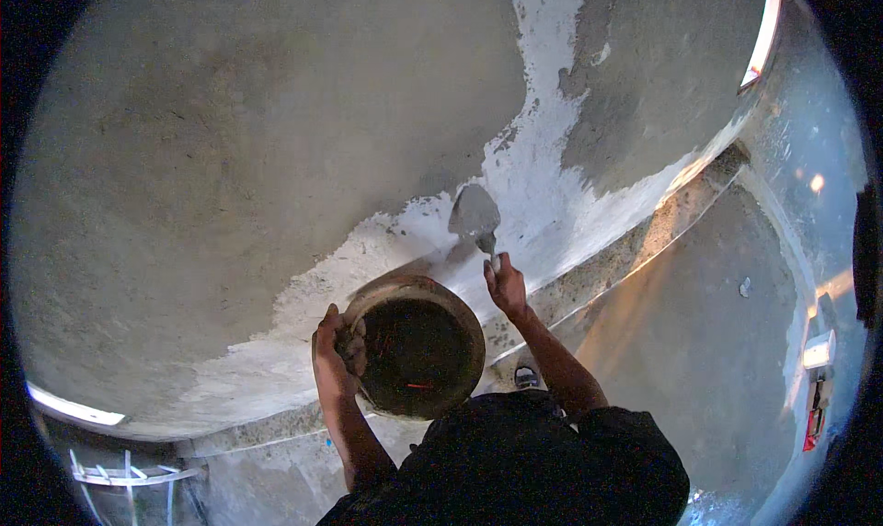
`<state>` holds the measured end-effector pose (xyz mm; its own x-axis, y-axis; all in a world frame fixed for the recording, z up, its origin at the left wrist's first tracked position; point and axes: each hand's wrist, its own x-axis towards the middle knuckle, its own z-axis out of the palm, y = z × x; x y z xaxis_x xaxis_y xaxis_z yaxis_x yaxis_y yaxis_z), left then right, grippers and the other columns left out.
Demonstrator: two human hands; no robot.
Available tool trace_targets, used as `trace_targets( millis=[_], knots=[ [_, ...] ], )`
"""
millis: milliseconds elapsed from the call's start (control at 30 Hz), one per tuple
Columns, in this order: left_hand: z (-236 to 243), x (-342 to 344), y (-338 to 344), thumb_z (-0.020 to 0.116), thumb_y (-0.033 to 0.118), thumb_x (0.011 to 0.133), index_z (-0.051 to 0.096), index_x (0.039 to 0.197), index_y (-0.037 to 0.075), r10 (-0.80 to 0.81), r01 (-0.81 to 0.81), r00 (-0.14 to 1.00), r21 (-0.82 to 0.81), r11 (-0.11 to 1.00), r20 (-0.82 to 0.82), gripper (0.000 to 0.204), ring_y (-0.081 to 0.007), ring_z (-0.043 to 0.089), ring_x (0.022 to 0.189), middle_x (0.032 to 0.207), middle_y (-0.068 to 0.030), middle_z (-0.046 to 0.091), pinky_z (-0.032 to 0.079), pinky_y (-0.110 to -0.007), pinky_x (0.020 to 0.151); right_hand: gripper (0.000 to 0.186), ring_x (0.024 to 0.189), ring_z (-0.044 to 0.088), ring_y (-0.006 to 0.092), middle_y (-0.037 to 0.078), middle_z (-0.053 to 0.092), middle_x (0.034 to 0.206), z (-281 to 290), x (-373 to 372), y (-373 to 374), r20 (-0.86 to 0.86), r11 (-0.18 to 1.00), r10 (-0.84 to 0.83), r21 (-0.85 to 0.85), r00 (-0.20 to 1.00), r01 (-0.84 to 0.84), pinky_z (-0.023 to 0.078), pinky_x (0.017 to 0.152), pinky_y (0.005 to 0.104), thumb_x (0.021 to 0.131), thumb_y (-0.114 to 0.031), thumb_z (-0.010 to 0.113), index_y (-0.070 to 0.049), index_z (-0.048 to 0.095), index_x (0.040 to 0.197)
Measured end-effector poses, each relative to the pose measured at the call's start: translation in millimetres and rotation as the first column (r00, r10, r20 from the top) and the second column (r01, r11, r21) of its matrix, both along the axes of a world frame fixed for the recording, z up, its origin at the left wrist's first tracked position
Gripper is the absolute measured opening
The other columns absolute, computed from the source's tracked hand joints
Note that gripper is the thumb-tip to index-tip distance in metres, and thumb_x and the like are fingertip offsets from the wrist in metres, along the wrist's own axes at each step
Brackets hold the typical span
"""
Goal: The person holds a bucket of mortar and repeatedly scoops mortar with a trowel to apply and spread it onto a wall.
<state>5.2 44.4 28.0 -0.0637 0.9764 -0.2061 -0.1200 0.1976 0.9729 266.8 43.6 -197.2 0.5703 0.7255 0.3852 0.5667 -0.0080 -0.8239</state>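
My left hand grips the rim of a round, dark pan, with a lump of grey material at the pan's left side beside my fingers. Up and right of the pan, my right hand is closed on the handle of a trowel. Its blade, coated grey, is at the wall over the white band; whether it touches is unclear. The wall has darker grey plaster on either side of an irregular white patch.
A ledge runs along the wall's foot above a grey floor. A metal frame stands at lower left. At far right are a small white object and a red-and-grey item. My sandalled foot shows below.
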Motion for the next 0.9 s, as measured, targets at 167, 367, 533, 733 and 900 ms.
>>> trace_targets(
  millis=[167, 367, 533, 733, 900],
  knots=[
    [9.4, -2.3, -11.0, 0.044, 0.041, 0.087, 0.055, 0.076, 0.009, -0.053, 0.053, 0.999, -0.016, 0.998, -0.01, 0.036, -0.0067, 0.032, 0.036, 0.053, 0.0026, 0.044, 0.022, -0.023, 0.033, 0.029, 0.041, 0.049, 0.0328, 0.017, 0.046, 0.047, 42.5, 13.3, -0.4, -0.091, 0.986, -0.012, 0.162, 0.996, 0.027, 0.036, 0.04, 0.038, 0.089, -0.028, 0.052, 0.001, 0.046, 0.087],
    [9.6, 6.0, -13.1, 0.042, 0.04, 0.088, 0.053, 0.074, 0.009, -0.087, 0.086, 0.996, 0.025, 0.996, 0.03, 0.035, -0.006, 0.031, 0.036, 0.05, 0.0038, 0.041, 0.022, -0.022, 0.033, 0.04, 0.039, 0.049, 0.0319, 0.017, 0.047, 0.047, 25.1, 3.0, 45.7, 0.124, 0.976, -0.025, 0.219, 0.992, -0.002, 0.037, 0.039, 0.0398, 0.085, -0.029, 0.056, 0.008, 0.051, 0.101],
    [14.3, -0.7, -15.7, 0.044, 0.041, 0.087, 0.053, 0.072, 0.009, -0.046, 0.046, 0.999, -0.025, 0.999, 0.007, 0.036, -0.0059, 0.031, 0.036, 0.049, 0.0045, 0.039, 0.021, -0.021, 0.034, 0.031, 0.041, 0.052, 0.0313, 0.014, 0.052, 0.049, 7.7, -27.1, 20.8, 0.346, 0.904, 0.333, 0.149, 0.877, -0.402, 0.038, 0.039, 0.0406, 0.082, -0.024, 0.061, 0.003, 0.052, 0.096],
    [13.8, -1.5, -19.4, 0.045, 0.042, 0.087, 0.054, 0.072, 0.009, -0.048, 0.049, 0.998, -0.036, 0.998, 0.028, 0.037, -0.0061, 0.03, 0.034, 0.048, 0.0045, 0.04, 0.02, -0.022, 0.034, 0.028, 0.042, 0.052, 0.0335, 0.016, 0.047, 0.046, 37.2, 11.8, 15.8, 0.071, 0.987, 0.11, 0.107, 0.991, -0.117, 0.038, 0.041, 0.0414, 0.087, -0.024, 0.055, 0.003, 0.051, 0.092],
    [8.3, -6.8, -14.8, 0.044, 0.04, 0.088, 0.054, 0.072, 0.008, -0.061, 0.061, 0.998, -0.058, 0.996, 0.006, 0.037, -0.0054, 0.028, 0.033, 0.047, 0.0057, 0.04, 0.019, -0.022, 0.033, 0.027, 0.048, 0.053, 0.0389, 0.018, 0.047, 0.046, 65.3, 27.7, 30.8, 0.132, 0.983, -0.011, 0.183, 0.991, -0.013, 0.041, 0.044, 0.0422, 0.088, -0.024, 0.053, 0.003, 0.05, 0.091]
  ],
)
